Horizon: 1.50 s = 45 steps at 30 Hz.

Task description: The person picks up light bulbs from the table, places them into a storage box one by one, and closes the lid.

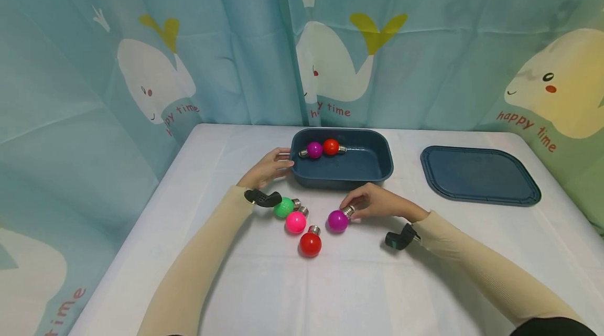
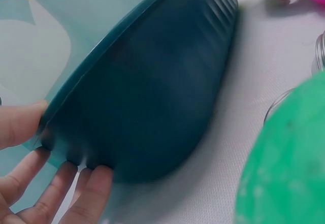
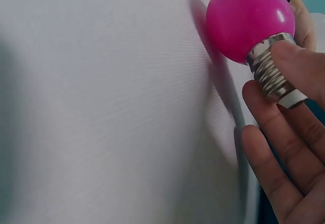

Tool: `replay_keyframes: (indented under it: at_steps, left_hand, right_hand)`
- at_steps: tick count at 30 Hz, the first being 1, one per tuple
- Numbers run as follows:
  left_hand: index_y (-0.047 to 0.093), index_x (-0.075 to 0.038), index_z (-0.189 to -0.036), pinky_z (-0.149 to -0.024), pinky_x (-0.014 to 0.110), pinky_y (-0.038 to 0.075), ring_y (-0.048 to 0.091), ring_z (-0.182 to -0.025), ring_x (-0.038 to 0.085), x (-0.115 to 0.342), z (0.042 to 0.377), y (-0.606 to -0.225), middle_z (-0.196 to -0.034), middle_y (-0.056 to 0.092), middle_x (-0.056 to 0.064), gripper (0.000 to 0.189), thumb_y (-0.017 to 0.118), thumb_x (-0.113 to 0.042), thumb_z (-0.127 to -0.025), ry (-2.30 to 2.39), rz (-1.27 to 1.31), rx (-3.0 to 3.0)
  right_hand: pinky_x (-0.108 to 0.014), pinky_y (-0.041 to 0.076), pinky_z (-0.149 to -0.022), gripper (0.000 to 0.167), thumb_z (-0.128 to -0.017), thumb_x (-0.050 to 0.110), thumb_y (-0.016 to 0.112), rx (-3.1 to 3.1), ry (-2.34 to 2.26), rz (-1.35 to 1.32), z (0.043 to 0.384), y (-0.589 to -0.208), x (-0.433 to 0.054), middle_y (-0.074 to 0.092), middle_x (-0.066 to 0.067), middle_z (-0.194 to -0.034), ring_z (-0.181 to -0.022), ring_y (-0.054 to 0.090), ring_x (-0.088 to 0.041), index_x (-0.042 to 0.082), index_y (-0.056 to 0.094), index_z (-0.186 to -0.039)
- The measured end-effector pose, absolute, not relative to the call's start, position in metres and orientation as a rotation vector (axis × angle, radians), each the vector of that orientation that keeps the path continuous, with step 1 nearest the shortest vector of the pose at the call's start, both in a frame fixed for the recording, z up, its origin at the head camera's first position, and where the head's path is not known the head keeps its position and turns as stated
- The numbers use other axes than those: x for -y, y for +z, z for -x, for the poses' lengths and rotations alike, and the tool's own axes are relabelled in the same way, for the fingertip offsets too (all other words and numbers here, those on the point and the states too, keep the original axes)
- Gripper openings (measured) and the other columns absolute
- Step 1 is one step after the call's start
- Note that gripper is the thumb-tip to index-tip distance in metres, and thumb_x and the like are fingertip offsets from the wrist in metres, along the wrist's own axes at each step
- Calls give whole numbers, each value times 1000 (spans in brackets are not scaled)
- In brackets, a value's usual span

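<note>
My right hand (image 1: 375,201) pinches a purple light bulb (image 1: 337,221) by its screw base, above the white cloth in front of the bin. The same bulb (image 3: 250,21) looks magenta in the right wrist view, the thumb on its metal thread. At the left end of a dark blue bin (image 1: 342,183), my left hand (image 1: 268,167) touches the wall with its fingertips near the rim. Inside lie a purple bulb (image 1: 314,150) and a red bulb (image 1: 331,146). Between my hands are a green bulb (image 1: 283,207), a pink bulb (image 1: 295,222) and another red bulb (image 1: 310,245).
A flat dark blue lid (image 1: 480,175) lies on the table's right side. The table (image 1: 245,283) has a white cloth, and a light blue curtain (image 1: 245,42) with printed whales hangs behind it. Black wrist cameras (image 1: 401,237) stick out from both wrists.
</note>
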State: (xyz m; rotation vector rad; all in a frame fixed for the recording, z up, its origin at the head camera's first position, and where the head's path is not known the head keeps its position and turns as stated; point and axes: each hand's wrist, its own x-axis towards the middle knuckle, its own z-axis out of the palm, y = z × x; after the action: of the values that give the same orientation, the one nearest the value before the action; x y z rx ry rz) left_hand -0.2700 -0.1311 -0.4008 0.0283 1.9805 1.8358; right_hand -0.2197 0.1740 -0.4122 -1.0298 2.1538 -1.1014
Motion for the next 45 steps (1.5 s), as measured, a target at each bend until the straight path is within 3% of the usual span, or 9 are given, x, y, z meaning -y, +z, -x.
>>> replay_keyframes:
  at_steps: [20,29,45]
  left_hand:
    - [25,0,-145,-114,46,31,35,-135,36,131,272,-403,-149,28,20,57,51,-3,-94,1843,-44,-1966]
    - [25,-1,-145,-113,45,33,37,-135,36,131,272,-403,-148,30,20,57,50,-2,-94,1845,-35,-1968]
    - [24,-1,-145,-114,44,33,36,-135,35,131,271,-400,-149,29,19,58,51,-3,-94,1850,-33,-1953]
  right_hand:
    - [-26,56,-85,30,-77,8,76,-2196,-1144,1031,217,-396,-186,70,-13,-103,-89,66,-6,3,68,-105]
    - [-21,55,-85,30,-77,11,76,-2214,-1132,1065,220,-370,-196,70,-14,-103,-89,66,-5,1,68,-105]
    - [-24,56,-84,30,-78,13,75,-2308,-1024,1141,230,-320,-206,69,-13,-104,-90,67,-5,3,68,-105]
